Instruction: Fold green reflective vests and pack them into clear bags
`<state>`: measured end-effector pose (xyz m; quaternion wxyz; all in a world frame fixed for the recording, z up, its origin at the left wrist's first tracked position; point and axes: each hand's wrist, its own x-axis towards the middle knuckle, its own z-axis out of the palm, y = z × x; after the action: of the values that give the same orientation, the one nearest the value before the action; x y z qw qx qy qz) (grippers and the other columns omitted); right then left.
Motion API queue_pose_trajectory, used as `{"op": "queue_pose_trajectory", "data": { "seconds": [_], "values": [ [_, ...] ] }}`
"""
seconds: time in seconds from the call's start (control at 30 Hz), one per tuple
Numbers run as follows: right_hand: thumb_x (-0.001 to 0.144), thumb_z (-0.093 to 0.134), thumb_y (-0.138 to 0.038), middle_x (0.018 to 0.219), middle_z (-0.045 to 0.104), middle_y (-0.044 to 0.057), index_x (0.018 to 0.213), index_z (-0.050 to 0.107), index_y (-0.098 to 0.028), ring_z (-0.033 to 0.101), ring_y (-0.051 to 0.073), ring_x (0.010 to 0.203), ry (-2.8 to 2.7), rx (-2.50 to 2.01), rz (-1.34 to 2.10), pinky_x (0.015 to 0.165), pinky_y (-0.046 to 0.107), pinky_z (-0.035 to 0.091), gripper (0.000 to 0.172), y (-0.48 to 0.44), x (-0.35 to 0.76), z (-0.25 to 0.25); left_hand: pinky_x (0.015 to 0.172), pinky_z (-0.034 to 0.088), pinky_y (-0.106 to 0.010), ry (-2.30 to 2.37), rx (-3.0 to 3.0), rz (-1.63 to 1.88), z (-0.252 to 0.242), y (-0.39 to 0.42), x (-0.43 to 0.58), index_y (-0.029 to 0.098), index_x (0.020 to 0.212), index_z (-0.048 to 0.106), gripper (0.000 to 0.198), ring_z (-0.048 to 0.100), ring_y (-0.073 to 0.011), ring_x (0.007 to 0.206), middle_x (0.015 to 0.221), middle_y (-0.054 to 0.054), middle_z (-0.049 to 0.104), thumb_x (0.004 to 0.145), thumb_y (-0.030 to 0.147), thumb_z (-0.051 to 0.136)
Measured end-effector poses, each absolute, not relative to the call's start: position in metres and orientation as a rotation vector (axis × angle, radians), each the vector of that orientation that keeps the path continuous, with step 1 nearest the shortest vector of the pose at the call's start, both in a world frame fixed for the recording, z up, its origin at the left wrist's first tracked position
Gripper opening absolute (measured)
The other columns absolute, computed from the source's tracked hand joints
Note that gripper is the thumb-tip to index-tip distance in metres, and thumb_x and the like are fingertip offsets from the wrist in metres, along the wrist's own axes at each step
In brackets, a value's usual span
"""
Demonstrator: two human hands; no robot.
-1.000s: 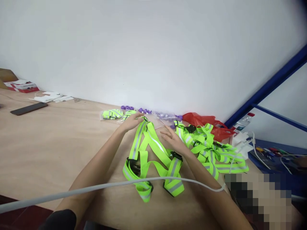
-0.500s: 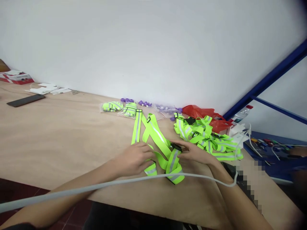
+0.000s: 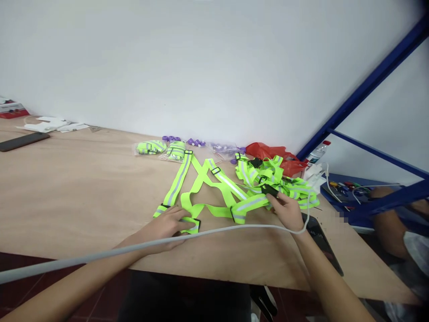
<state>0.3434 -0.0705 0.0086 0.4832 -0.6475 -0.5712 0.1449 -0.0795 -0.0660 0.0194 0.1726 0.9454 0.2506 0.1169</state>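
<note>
A neon-green reflective harness [image 3: 176,183] with grey stripes and black slider buckles lies spread on the table, its straps crossing at the middle. My left hand [image 3: 167,227] is closed over its lower left strap, and a short end with a black slider sticks out past the fingers. My right hand [image 3: 287,211] pinches a black plastic buckle [image 3: 269,190] on the strap at the right, which is drawn out sideways. Right behind that hand a heap of similar green straps [image 3: 268,171] is piled up. A white cable [image 3: 214,230] hangs across the view in front of both forearms.
Two bagged green strap bundles [image 3: 150,147] lie near the wall, beside small purple rolls [image 3: 196,142]. A red plastic bag [image 3: 268,151] and a bottle [image 3: 318,153] are at the back right. A phone [image 3: 321,243] lies by my right forearm. Another person's arm [image 3: 390,228] shows far right.
My hands have moved apart: the left one leftward with a strap end, the right one rightward with the buckle. The bunched harness is now spread wider. The view has shifted right.
</note>
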Motion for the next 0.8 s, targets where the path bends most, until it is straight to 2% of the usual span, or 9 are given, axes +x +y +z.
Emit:
{"op": "queue_pose_trajectory", "data": {
  "seconds": [0.07,0.2,0.33,0.4,0.5,0.6,0.7,0.8],
  "values": [
    [0.070,0.080,-0.051,0.048,0.054,-0.003,0.055,0.063,-0.021,0.054,0.015,0.042,-1.164,-1.566,0.425,0.038,0.028,0.047,0.037,-0.076,0.358,0.003,0.105,0.046,-0.039,0.726,2.646,0.344,0.018,-0.066,-0.090,0.029,0.123,0.071,0.031,0.058,-0.0258,0.117,0.120,-0.008,0.065,0.098,0.023,0.053],
    [0.058,0.086,-0.049,0.062,0.063,-0.001,0.058,0.065,-0.019,0.053,0.014,0.046,-0.814,-1.454,0.459,0.040,0.033,0.055,0.037,-0.083,0.378,-0.008,0.109,0.045,-0.038,0.774,2.605,0.363,0.020,-0.067,-0.104,0.030,0.117,0.074,0.030,0.058,-0.0255,0.121,0.124,-0.006,0.066,0.096,0.022,0.054],
    [0.052,0.089,-0.040,0.070,0.069,0.000,0.061,0.065,-0.019,0.057,0.013,0.048,-0.542,-1.310,0.475,0.037,0.029,0.054,0.033,-0.085,0.382,-0.011,0.111,0.044,-0.038,0.787,2.593,0.316,0.026,-0.067,-0.113,0.032,0.116,0.075,0.033,0.056,-0.0251,0.126,0.127,-0.004,0.067,0.096,0.019,0.052],
    [0.052,0.088,-0.038,0.082,0.074,0.001,0.074,0.072,-0.020,0.064,0.016,0.056,-0.469,-1.246,0.499,0.041,0.027,0.057,0.033,-0.086,0.382,-0.011,0.114,0.042,-0.040,0.780,2.601,0.254,0.028,-0.066,-0.118,0.033,0.117,0.074,0.032,0.053,-0.0260,0.131,0.132,-0.002,0.066,0.095,0.020,0.054],
    [0.055,0.087,-0.038,0.101,0.076,0.002,0.093,0.077,-0.022,0.069,0.017,0.073,-0.486,-1.244,0.458,0.048,0.024,0.059,0.043,-0.089,0.386,-0.012,0.117,0.039,-0.042,0.781,2.624,0.223,0.027,-0.063,-0.128,0.033,0.119,0.074,0.033,0.052,-0.0259,0.133,0.136,-0.002,0.064,0.097,0.021,0.052],
    [0.058,0.088,-0.040,0.112,0.074,0.003,0.099,0.078,-0.021,0.069,0.018,0.085,-0.570,-1.282,0.375,0.050,0.020,0.058,0.046,-0.092,0.392,-0.014,0.115,0.041,-0.042,0.817,2.629,0.218,0.026,-0.060,-0.138,0.035,0.123,0.072,0.035,0.054,-0.0254,0.133,0.140,-0.004,0.061,0.099,0.023,0.049],
    [0.059,0.089,-0.043,0.110,0.073,0.004,0.101,0.077,-0.021,0.068,0.018,0.080,-0.608,-1.276,0.418,0.048,0.022,0.058,0.049,-0.095,0.394,-0.015,0.112,0.044,-0.041,0.863,2.628,0.185,0.028,-0.057,-0.145,0.037,0.127,0.070,0.035,0.055,-0.0260,0.131,0.141,-0.003,0.060,0.100,0.027,0.050],
    [0.056,0.091,-0.041,0.107,0.073,0.004,0.098,0.077,-0.022,0.067,0.016,0.073,-0.622,-1.237,0.502,0.047,0.023,0.058,0.049,-0.097,0.389,-0.015,0.108,0.047,-0.038,0.883,2.643,0.197,0.034,-0.053,-0.148,0.033,0.128,0.069,0.032,0.058,-0.0266,0.128,0.141,-0.005,0.061,0.100,0.034,0.054]
  ]
}}
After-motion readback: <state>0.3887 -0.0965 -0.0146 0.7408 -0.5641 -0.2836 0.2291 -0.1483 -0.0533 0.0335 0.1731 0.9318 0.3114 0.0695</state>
